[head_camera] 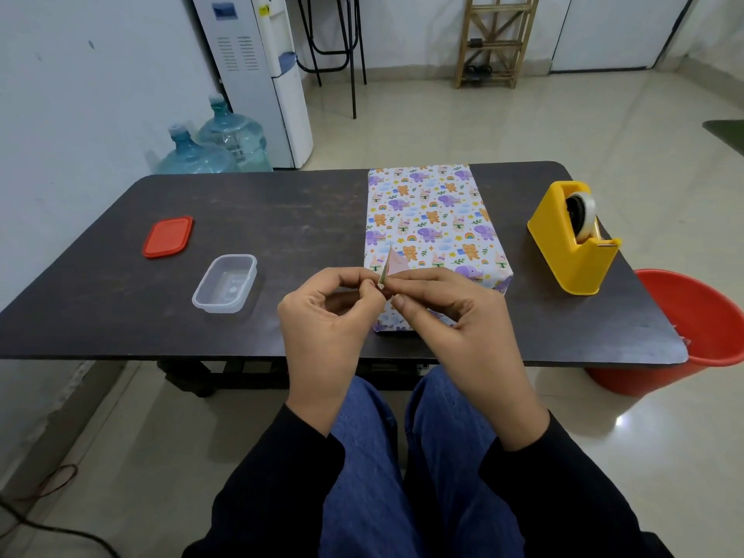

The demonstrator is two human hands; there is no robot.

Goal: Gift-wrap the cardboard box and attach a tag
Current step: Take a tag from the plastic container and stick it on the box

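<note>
Glossy patterned paper box (430, 219), matt dark table (282, 219).

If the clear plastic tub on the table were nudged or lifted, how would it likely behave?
The clear tub is thin-walled and looks empty, so it is probably very light. Being low and wide, it would likely slide across the smooth table rather than tip. Its thin walls may flex a little if squeezed.

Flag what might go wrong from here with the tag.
1. The small tag is only pinched at the fingertips of the left hand and right hand above the wrapped box, so it may slip or crease.
2. The tape dispenser stands apart at the table's right side. Fetching tape would free one hand, and the tag could shift.
</note>
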